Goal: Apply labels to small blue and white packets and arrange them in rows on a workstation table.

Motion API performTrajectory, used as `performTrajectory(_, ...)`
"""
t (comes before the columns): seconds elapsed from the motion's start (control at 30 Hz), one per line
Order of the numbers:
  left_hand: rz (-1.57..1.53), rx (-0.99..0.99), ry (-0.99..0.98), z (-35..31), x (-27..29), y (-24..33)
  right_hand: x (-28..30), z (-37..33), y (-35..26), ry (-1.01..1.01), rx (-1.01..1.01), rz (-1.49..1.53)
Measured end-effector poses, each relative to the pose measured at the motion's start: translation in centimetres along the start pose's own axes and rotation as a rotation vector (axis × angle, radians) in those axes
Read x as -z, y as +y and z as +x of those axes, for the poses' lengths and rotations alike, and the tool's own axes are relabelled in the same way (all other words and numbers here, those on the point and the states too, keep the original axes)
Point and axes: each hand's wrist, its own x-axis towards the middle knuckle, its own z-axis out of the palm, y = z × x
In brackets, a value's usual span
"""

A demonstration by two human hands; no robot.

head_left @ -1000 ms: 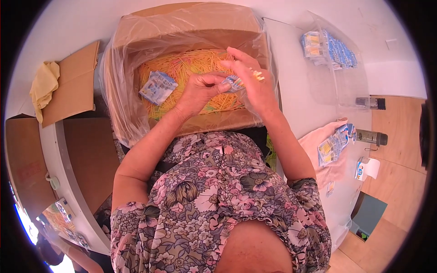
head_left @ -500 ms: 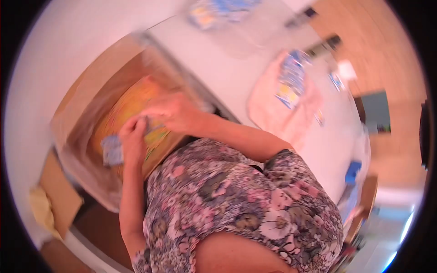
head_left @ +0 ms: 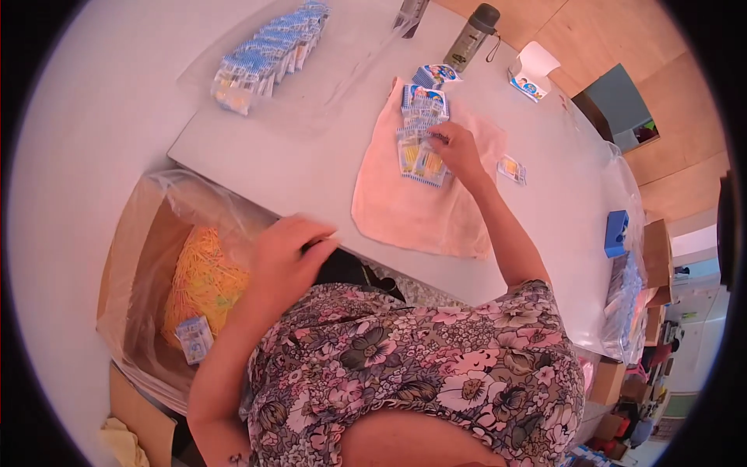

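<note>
At the pink cloth, my right hand (head_left: 459,156) has its fingers closed at the edge of a packet in a row of small blue-and-white packets (head_left: 420,148); the packets' clear windows show yellow contents. My left hand (head_left: 292,253) hovers over the table's near edge, thumb and fingers drawn together. It is slightly blurred, and what its fingertips hold, if anything, cannot be made out. Below it to the left, a plastic-lined cardboard box (head_left: 136,257) holds a heap of thin yellow and orange sticks (head_left: 201,268). One small packet (head_left: 194,338) lies on the heap.
The pink cloth (head_left: 389,210) lies on a white table (head_left: 311,179). A long row of packets (head_left: 268,58) is at the far left beside clear plastic. A dark bottle (head_left: 471,39), an open white box (head_left: 535,70), a loose packet (head_left: 511,170) and a blue box (head_left: 616,233) stand or lie around.
Both hands were together over the sticks in the box. My right hand has moved right to the packets on the cloth; my left hand has risen out of the box. The view has shifted too.
</note>
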Motion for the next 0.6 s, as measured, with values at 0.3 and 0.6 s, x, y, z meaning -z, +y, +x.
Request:
performTrajectory(0.3, 0.398, 0.080, -0.248, 15.8, -16.4, -4.2, 0.0, 4.5, 3.9, -0.132, -0.006, -0.255)
performTrajectory(0.6, 0.310, 0.246, -0.289, 16.7, -17.5, -5.1, 0.0, 5.3, 2.4, -0.087, 0.172, -0.147)
